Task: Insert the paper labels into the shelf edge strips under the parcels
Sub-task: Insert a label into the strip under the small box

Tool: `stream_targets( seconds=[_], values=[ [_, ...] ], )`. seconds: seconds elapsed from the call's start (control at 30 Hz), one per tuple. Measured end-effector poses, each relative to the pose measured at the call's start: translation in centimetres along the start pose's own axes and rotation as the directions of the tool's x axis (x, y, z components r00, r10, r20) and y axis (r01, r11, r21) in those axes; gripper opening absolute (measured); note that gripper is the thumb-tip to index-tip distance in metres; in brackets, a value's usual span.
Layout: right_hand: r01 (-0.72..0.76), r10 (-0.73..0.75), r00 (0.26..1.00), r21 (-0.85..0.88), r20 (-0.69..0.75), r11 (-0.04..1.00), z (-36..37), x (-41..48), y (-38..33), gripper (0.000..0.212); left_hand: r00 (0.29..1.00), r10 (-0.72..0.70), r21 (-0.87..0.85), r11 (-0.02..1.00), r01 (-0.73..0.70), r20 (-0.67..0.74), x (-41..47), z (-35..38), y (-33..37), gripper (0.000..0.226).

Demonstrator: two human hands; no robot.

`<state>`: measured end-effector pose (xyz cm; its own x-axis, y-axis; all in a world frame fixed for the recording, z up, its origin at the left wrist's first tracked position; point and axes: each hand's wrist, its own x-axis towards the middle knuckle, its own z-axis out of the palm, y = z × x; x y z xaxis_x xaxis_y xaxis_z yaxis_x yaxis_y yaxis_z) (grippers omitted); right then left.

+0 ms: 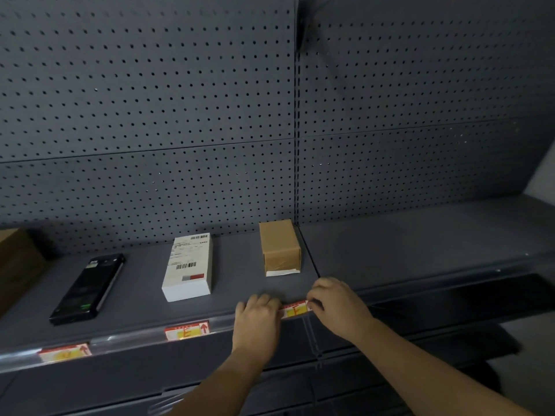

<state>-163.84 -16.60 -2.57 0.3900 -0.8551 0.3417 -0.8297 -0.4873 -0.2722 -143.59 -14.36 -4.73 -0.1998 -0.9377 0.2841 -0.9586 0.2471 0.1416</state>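
A red, white and yellow paper label (295, 309) sits at the shelf edge strip (132, 337) below the brown cardboard parcel (280, 247). My left hand (257, 321) pinches its left end and my right hand (336, 304) pinches its right end. Two similar labels sit in the strip: one (186, 330) under the white parcel (188, 267), another (65, 352) under the black parcel (88, 288).
A grey pegboard wall (150, 115) backs the shelf. A brown box (18, 262) stands at the far left. The adjoining shelf (420, 241) to the right carries nothing, and lower shelves (450, 301) jut out below it.
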Motion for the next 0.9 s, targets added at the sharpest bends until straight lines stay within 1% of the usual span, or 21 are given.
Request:
stream_targets(
  seconds=[0.2, 0.33, 0.37, 0.43, 0.53, 0.7, 0.83, 0.9],
  values=[
    [0.082, -0.080, 0.996, -0.058, 0.034, 0.995, 0.4, 0.6, 0.4, 0.016, 0.999, 0.041, 0.062, 0.997, -0.042, 0.029, 0.8, -0.1, 0.1, 0.021],
    [0.143, -0.138, 0.989, -0.122, 0.049, 0.982, 0.7, 0.4, 0.7, 0.004, 0.994, 0.091, 0.110, 0.989, -0.096, 0.053, 1.3, -0.3, 0.1, 0.023],
    [0.146, -0.141, 0.989, -0.138, 0.048, 0.980, 0.7, 0.4, 0.7, 0.005, 0.993, 0.100, 0.120, 0.987, -0.107, 0.060, 1.4, -0.3, 0.2, 0.024],
    [0.153, -0.150, 0.988, -0.163, 0.027, 0.975, 0.9, 0.3, 0.6, 0.016, 0.991, 0.111, 0.137, 0.983, -0.120, 0.072, 1.4, -0.4, 0.1, 0.025],
    [0.179, -0.183, 0.983, -0.159, -0.009, 0.971, 0.9, 0.1, 0.4, 0.021, 0.989, 0.122, 0.143, 0.981, -0.133, 0.084, 1.5, -0.5, -0.1, 0.026],
    [0.208, -0.214, 0.976, -0.119, -0.043, 0.971, 1.4, 0.0, 1.3, 0.016, 0.989, 0.123, 0.139, 0.981, -0.133, 0.080, 1.6, -0.7, -0.1, 0.026],
    [0.203, -0.206, 0.978, -0.124, -0.017, 0.971, 1.8, 0.1, 1.4, 0.009, 0.991, 0.109, 0.147, 0.982, -0.119, 0.076, 1.8, -0.9, 0.2, 0.025],
    [0.165, -0.167, 0.986, -0.101, -0.013, 0.981, 2.0, -0.1, 1.6, 0.005, 0.990, 0.114, 0.155, 0.980, -0.126, 0.083, 1.7, -0.6, 0.5, 0.024]
  ],
)
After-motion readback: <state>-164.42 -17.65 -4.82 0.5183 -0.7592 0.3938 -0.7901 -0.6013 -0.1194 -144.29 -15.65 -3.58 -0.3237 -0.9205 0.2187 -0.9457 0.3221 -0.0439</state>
